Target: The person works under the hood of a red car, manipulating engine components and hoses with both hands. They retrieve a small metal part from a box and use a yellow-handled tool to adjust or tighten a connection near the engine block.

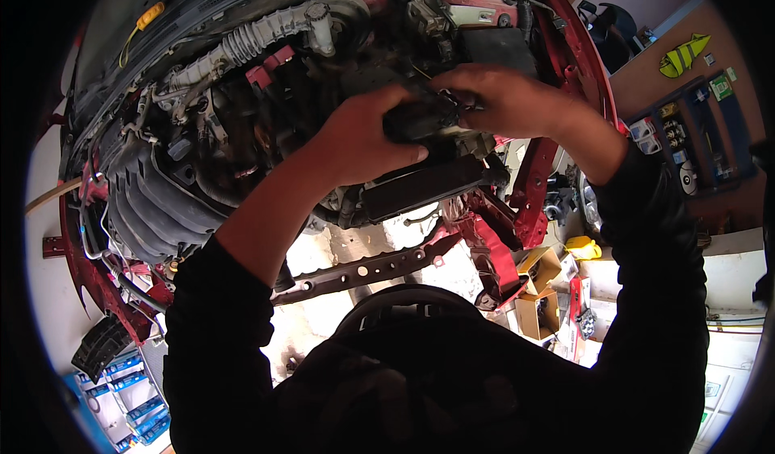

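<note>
A dark, blocky black part is between my two hands over the open engine bay of a red car. My left hand curves round its left side, thumb along the near edge and fingertips out of sight. At its right end my right hand has its fingers closed on it, near what looks like wiring. Shadow and blur hide the part's exact kind. Just below my left hand lies a long black radiator-like piece. A black box sits beyond my right hand.
A ribbed grey air hose and a black ribbed intake manifold fill the left of the bay. A perforated dark crossbar spans the front. Open cardboard boxes and a yellow object lie at the right.
</note>
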A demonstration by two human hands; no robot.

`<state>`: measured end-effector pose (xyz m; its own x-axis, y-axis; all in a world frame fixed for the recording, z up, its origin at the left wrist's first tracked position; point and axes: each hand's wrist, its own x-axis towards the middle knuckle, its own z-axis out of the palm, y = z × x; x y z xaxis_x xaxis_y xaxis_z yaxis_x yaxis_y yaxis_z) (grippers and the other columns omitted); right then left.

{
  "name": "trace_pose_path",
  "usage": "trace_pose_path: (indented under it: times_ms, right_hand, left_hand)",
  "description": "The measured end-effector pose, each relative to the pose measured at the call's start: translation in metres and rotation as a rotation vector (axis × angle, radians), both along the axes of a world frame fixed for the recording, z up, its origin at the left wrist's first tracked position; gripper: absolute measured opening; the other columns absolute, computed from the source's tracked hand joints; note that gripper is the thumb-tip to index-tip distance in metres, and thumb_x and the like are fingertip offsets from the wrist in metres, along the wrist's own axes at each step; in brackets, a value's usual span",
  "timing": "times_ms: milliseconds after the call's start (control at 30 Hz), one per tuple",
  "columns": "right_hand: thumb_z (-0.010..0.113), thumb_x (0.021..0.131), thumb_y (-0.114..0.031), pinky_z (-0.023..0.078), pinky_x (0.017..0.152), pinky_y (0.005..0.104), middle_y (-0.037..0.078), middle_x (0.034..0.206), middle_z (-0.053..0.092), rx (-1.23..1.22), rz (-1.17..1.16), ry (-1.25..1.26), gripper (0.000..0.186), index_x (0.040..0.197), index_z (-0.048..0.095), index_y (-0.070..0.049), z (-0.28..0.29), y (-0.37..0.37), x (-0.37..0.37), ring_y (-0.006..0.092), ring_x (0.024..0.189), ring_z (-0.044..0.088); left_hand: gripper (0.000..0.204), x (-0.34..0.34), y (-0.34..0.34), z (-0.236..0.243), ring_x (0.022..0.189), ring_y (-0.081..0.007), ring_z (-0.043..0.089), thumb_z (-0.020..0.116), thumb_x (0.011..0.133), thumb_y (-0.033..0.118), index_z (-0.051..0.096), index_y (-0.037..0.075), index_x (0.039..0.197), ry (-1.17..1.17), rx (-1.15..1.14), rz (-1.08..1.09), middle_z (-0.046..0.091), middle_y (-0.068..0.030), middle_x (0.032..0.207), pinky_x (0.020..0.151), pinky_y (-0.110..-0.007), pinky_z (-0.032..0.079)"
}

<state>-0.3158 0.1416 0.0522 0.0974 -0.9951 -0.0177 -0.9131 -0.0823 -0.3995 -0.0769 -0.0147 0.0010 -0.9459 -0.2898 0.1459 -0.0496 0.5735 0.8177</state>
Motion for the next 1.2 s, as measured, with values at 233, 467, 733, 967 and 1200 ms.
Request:
trace_pose_path:
  times_ms: [233,467,733,967,1200]
  right_hand:
    - [0.081,0.094,-0.023,0.055,0.1,0.0527,0.022,0.113,0.073,0.04,0.013,0.127,0.035,0.119,0.072,0.0,-0.001,0.011,0.022,0.0445,0.114,0.07]
    - [0.082,0.092,-0.024,0.056,0.094,0.054,0.024,0.107,0.073,-0.011,0.003,0.103,0.034,0.115,0.073,0.0,-0.02,0.013,0.022,0.0462,0.107,0.071]
    - [0.085,0.088,-0.019,0.055,0.085,0.0548,0.026,0.098,0.072,0.086,-0.04,0.025,0.033,0.11,0.071,0.001,-0.012,0.013,0.023,0.048,0.098,0.071]
    - [0.086,0.086,-0.019,0.058,0.082,0.0512,0.024,0.098,0.074,0.021,0.025,0.007,0.034,0.112,0.072,0.0,-0.032,0.01,0.012,0.0454,0.096,0.074]
    - [0.083,0.095,-0.02,0.06,0.075,0.0422,0.016,0.09,0.076,0.059,0.003,-0.172,0.025,0.107,0.074,-0.001,-0.033,0.016,-0.003,0.0315,0.08,0.076]
  left_hand:
    - [0.041,0.009,0.002,0.012,0.085,-0.0181,0.075,0.083,0.093,0.019,0.073,0.002,0.129,-0.019,-0.034,0.044,0.079,-0.0126,0.102,0.079,-0.035,0.06]
    - [0.033,0.008,0.009,0.006,0.091,-0.0117,0.067,0.08,0.097,0.015,0.073,0.002,0.126,-0.012,0.055,0.052,0.074,-0.0078,0.098,0.08,-0.032,0.057]
    - [0.032,0.009,0.016,0.005,0.088,-0.0158,0.071,0.078,0.097,0.016,0.073,0.002,0.126,0.095,-0.054,0.029,0.076,-0.0111,0.102,0.077,-0.033,0.058]
    - [0.037,-0.001,0.026,0.008,0.101,-0.037,0.076,0.076,0.098,0.029,0.074,0.001,0.123,0.082,-0.38,0.05,0.076,-0.0197,0.112,0.088,-0.046,0.06]
    - [0.042,-0.049,0.033,0.023,0.1,-0.0351,0.075,0.079,0.097,0.039,0.075,0.002,0.115,-0.392,-0.359,0.054,0.077,-0.0173,0.106,0.088,-0.047,0.058]
